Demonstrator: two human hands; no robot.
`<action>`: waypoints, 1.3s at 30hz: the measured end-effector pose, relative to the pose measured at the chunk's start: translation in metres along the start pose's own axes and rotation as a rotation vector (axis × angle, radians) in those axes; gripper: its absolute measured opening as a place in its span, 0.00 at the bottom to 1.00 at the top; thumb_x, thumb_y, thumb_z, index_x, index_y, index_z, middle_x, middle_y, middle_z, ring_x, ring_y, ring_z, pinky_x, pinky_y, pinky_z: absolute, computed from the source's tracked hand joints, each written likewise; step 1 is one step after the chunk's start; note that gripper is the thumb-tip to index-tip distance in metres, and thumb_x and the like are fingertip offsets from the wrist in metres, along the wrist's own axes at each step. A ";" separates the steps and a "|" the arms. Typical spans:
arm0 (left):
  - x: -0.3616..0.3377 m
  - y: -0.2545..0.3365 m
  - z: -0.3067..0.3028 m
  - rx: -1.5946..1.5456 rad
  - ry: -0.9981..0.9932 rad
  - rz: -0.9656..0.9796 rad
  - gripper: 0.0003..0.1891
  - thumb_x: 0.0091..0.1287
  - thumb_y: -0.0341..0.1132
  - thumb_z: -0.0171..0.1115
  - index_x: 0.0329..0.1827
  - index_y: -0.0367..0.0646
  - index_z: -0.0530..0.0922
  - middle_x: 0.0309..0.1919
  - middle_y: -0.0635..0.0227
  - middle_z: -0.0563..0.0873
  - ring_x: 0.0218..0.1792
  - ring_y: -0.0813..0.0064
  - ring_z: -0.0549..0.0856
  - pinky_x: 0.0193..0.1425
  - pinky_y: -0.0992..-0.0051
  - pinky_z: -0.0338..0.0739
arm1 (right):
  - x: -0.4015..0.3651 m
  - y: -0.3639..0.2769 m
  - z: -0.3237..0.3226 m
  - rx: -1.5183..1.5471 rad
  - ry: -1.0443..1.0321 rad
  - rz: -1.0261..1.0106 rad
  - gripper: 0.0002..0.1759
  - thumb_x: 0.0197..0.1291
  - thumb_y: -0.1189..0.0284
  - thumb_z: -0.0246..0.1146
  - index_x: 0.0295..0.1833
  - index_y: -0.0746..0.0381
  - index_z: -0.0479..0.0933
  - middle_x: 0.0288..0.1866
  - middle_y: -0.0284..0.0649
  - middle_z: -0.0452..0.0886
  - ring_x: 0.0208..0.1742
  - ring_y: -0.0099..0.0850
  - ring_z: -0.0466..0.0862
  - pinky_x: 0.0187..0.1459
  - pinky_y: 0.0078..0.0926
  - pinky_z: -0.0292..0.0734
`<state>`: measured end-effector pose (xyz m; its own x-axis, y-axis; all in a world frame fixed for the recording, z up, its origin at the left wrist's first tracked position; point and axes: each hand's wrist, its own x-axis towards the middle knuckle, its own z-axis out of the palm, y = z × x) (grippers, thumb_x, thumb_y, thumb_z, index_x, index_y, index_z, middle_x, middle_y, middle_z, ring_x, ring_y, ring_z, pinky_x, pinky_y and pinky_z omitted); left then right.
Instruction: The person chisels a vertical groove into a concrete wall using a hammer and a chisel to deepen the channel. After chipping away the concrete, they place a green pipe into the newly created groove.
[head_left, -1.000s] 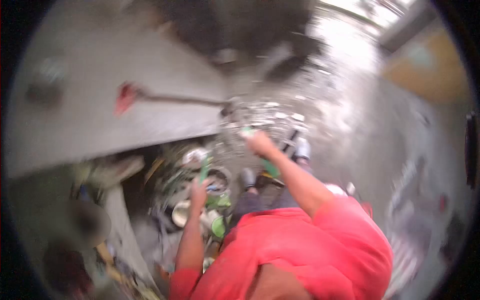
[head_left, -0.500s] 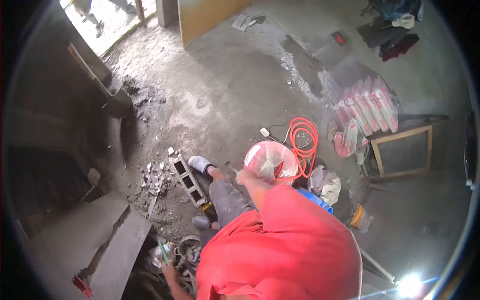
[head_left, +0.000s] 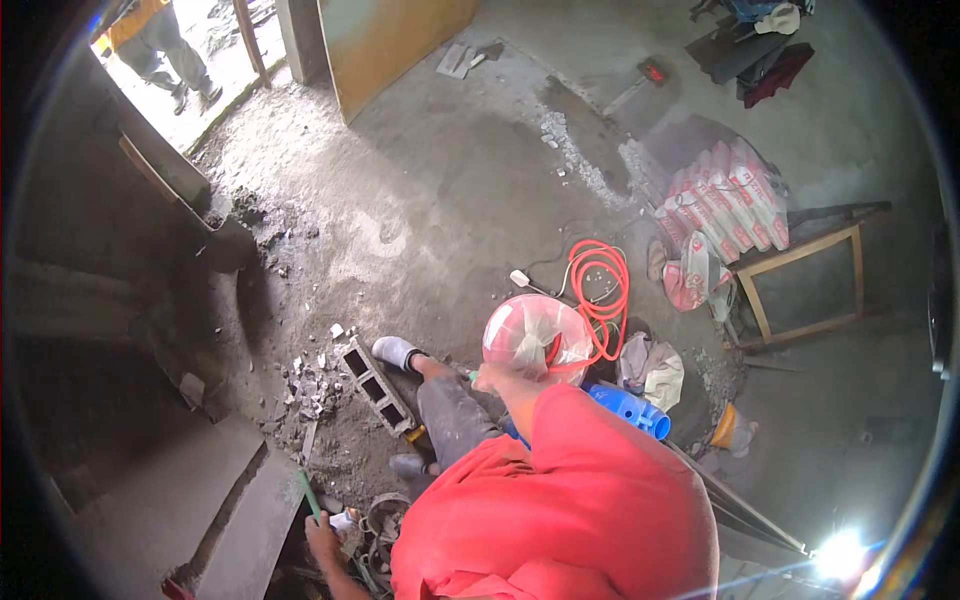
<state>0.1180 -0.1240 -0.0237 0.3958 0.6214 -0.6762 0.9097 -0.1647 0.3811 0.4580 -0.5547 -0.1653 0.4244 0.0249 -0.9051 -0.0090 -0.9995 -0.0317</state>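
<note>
My left hand [head_left: 322,540], low on the left, is closed round a green rod-like piece [head_left: 307,492], perhaps a pipe. Its upper end reaches over the edge of a grey board [head_left: 235,535]. Beside that hand lies a small white item [head_left: 343,520] and a dark round container [head_left: 388,512] among debris. My right hand [head_left: 488,378] is closed in front of my legs, with a small greenish tip showing at its fingers. Most of what it grips is hidden. Near it stands a round red-and-white tub [head_left: 520,325] with clear plastic over it.
A hollow concrete block [head_left: 375,382] and rubble [head_left: 310,390] lie by my feet. Behind the tub are a coiled orange hose [head_left: 600,290] and a blue plastic object [head_left: 630,408]. Stacked bags [head_left: 725,200] and a wooden frame [head_left: 800,285] stand right. A person [head_left: 170,55] is in the doorway.
The green piece in my left hand has swung up and left. More of the blue object shows, and the view has shifted slightly. The person in the doorway shows more fully.
</note>
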 end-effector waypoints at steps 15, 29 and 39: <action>-0.041 -0.164 0.027 -0.341 0.034 0.060 0.23 0.65 0.30 0.62 0.64 0.41 0.77 0.53 0.55 0.81 0.55 0.60 0.81 0.58 0.64 0.77 | -0.025 -0.112 -0.017 -0.105 0.076 -0.297 0.17 0.55 0.61 0.63 0.43 0.60 0.86 0.46 0.49 0.88 0.48 0.45 0.88 0.48 0.43 0.82; -0.093 -0.067 -0.196 0.055 1.000 -0.149 0.18 0.74 0.49 0.57 0.46 0.40 0.78 0.31 0.45 0.85 0.37 0.37 0.84 0.39 0.48 0.76 | -0.034 -0.261 0.015 -0.198 -0.128 -0.770 0.16 0.57 0.65 0.65 0.37 0.70 0.77 0.27 0.50 0.82 0.28 0.41 0.83 0.31 0.40 0.77; -0.057 -0.062 -0.247 -0.009 0.956 -0.166 0.18 0.74 0.45 0.55 0.51 0.36 0.77 0.31 0.51 0.84 0.31 0.50 0.85 0.35 0.56 0.79 | -0.170 -0.400 -0.004 0.079 -0.216 -0.937 0.22 0.66 0.57 0.61 0.40 0.70 0.76 0.24 0.45 0.80 0.23 0.34 0.82 0.29 0.36 0.76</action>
<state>0.0082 0.0404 0.1469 -0.0107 0.9971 0.0750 0.9422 -0.0151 0.3348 0.3937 -0.1596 0.0029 0.1146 0.8230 -0.5564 0.1846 -0.5680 -0.8021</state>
